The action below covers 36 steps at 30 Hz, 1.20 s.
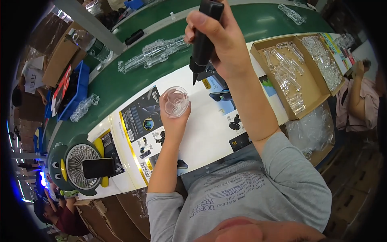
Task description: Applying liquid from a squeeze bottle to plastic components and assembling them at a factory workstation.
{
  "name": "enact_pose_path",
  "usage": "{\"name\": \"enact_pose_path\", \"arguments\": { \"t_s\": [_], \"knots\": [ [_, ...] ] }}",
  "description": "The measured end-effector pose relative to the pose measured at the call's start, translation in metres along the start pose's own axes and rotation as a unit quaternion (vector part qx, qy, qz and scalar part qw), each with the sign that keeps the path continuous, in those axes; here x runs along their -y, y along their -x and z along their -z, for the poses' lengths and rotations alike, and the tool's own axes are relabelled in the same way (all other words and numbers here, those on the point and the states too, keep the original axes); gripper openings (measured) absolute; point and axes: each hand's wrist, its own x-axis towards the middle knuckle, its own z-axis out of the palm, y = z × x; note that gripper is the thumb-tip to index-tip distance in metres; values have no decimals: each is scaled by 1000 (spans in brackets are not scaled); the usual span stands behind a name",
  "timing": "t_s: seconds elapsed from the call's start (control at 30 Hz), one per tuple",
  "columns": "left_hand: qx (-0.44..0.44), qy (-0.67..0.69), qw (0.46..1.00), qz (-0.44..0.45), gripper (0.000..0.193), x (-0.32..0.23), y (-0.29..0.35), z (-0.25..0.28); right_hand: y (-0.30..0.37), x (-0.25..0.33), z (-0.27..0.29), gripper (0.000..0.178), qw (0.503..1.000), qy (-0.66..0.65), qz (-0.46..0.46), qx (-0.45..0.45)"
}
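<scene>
My left hand [174, 124] is closed around a clear round plastic piece [176, 101], held above the white printed sheet [199, 129]. The piece looks like a shallow cup, with curved clear shapes inside. Raised to the upper right of it, my right hand [227, 38] grips a black tool with a pointed nozzle [204, 34]. Its tip points down, apart from the clear piece. Beyond both hands, several long clear plastic assemblies [155, 54] lie on the green conveyor belt [121, 90].
On the right stands a cardboard box [309, 94] of clear parts, with a plastic bag [312, 129] nearer me. At left are a penguin-shaped fan [82, 163] with a dark rectangle across it, a blue bin [82, 90] and a bottle [90, 44]. Another person's arm [355, 94] shows far right.
</scene>
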Motion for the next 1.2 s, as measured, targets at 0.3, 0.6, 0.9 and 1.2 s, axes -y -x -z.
{"name": "enact_pose_path", "arguments": {
  "t_s": [0.3, 0.6, 0.9, 1.2],
  "knots": [
    [-11, -19, 999, -37, 63, -9, 5, -7, -16, -33, 0, 27, 934, 99, 256, 230],
    [-44, -85, 991, -93, 59, -2, 9, -1, 14, -16, -13, 50, 998, -45, -16, -34],
    [-47, -81, 985, -147, 58, -4, 11, -1, -10, -32, 10, 37, 933, -84, 179, 300],
    [-47, -94, 984, -144, 57, -4, 10, -1, -8, -32, 8, 39, 938, -114, 170, 281]
  ]
}}
